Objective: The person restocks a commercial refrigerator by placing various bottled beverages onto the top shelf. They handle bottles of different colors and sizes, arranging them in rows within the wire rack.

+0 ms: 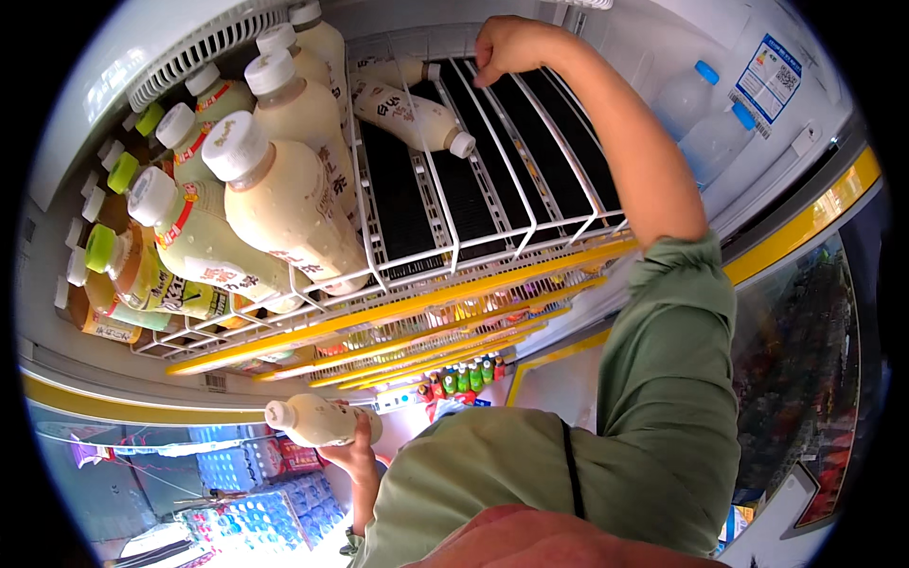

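Observation:
My left hand (353, 454) is wrapped around a plastic bottle of cream-coloured drink (312, 420) with a white cap, held below the shelf at the lower left. Up over the wire shelf (454, 250) of an open drinks cooler reaches my right hand (501, 53), its fingers bent, thumb apart, nothing seen between them. It is close to a white wire divider (501, 156); whether they touch is unclear. Left of that hand, one cream-coloured bottle (405, 113) lies on its side, with another lying bottle (401, 71) partly behind it.
Upright cream-coloured bottles (291, 206) stand in a row along the shelf's left. Further left are pale green bottles (206, 234) and lime-capped bottles (128, 270). Blue-capped bottles (717, 142) stand at the right wall. Yellow-edged shelves (426, 312) lie below; wrapped bottle packs (241, 518) sit outside.

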`<state>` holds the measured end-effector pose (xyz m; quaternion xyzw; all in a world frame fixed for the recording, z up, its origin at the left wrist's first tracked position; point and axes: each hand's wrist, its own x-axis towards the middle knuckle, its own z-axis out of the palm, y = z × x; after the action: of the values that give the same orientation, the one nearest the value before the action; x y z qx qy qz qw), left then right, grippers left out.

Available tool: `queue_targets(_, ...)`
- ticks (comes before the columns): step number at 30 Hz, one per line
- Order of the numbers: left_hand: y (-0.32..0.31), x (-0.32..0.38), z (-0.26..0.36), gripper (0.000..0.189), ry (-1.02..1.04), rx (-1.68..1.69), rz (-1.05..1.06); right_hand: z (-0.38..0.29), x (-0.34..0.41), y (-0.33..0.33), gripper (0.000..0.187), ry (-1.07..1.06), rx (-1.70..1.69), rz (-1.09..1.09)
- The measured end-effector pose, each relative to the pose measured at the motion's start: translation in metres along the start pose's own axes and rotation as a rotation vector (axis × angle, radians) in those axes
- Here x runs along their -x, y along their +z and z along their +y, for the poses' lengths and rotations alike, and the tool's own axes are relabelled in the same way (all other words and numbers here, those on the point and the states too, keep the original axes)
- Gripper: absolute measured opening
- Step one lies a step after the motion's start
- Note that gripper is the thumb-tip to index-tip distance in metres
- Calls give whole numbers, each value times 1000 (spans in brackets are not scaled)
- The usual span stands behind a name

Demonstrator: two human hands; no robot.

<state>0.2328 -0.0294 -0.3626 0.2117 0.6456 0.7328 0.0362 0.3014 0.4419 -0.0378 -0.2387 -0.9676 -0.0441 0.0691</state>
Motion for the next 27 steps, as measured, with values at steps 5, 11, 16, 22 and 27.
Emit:
queue_targets(5, 11, -5, 6, 63, -83, 105, -4, -80, 48, 19, 56, -14, 411, -87)
queue_targets(11, 24, -10, 13, 65, -3, 64, -73, -54, -13, 52, 39, 125, 455, 163)
queue_targets(16, 17, -4, 9, 68, 17, -8, -81, -29, -73, 71, 42, 160, 424, 176)
queue_targets(22, 4, 2, -2, 70, 6, 10, -20, -24, -104, 70, 60, 165, 436, -15)
queue_targets(27, 9, 5, 2, 65, -49, 32, 37, -13, -92, 71, 67, 115, 205, -37)
